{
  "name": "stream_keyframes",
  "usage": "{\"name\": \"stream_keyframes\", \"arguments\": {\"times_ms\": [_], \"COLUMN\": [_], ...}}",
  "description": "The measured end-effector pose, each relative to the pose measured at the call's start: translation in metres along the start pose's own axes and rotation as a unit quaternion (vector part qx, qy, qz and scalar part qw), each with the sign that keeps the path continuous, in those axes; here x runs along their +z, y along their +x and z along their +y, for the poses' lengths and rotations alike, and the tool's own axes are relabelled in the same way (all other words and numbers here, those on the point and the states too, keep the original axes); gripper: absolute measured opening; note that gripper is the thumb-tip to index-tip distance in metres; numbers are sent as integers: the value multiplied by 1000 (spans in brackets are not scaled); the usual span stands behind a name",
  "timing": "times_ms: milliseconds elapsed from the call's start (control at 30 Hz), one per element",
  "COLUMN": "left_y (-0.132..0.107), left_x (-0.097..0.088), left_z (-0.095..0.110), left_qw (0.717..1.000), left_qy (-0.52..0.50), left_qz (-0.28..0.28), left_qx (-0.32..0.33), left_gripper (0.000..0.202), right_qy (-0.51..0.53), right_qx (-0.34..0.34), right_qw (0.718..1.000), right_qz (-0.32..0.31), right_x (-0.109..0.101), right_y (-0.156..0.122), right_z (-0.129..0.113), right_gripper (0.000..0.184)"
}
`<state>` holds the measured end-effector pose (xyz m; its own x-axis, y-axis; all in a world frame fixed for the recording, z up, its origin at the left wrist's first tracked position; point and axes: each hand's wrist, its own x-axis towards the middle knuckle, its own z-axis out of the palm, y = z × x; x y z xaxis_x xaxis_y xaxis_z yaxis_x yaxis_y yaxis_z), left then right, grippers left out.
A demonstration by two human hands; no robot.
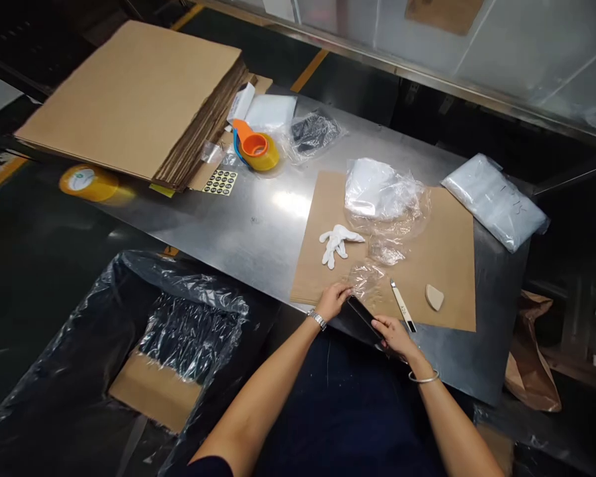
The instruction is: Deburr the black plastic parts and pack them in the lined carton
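Between my hands, at the table's front edge, is a long dark flat piece point(364, 317); its exact kind I cannot make out. My left hand point(334, 299) pinches its upper left end, close to a crumpled clear plastic bag point(366, 278). Around its lower right end are the closed fingers of my right hand point(393, 334). Just right of the piece lies a slim white-handled knife point(402, 305) on a brown cardboard sheet point(451, 258). A beige wedge-shaped pad point(434, 297) rests farther right. Beyond my left hand lies a white glove point(338, 244).
A pile of clear bags point(377, 189) covers the sheet's back. A packed plastic bundle point(496, 199) lies at right. Stacked cardboard point(134, 93), tape in an orange dispenser point(258, 151) and round stickers point(220, 182) are at left. A plastic-lined box point(124, 265) stands below, left.
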<state>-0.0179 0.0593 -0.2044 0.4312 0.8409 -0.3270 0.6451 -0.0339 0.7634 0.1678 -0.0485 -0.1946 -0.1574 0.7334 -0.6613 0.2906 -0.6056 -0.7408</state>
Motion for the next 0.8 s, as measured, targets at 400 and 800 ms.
{"name": "stream_keyframes", "arguments": {"times_ms": [400,800], "left_y": [-31,-70], "left_x": [31,33], "left_z": [13,70], "left_qw": [992,979], "left_qy": [92,152], "left_qz": [81,87], "left_qx": [-11,103], "left_gripper": [29,32], "right_qy": [-188,-324], "right_qx": [-1,11], "right_qw": [967,919], "right_qz": [172,227], "right_x": [16,10], "right_y": [-9,-18], "right_z": [-1,-40], "right_gripper": [30,29]}}
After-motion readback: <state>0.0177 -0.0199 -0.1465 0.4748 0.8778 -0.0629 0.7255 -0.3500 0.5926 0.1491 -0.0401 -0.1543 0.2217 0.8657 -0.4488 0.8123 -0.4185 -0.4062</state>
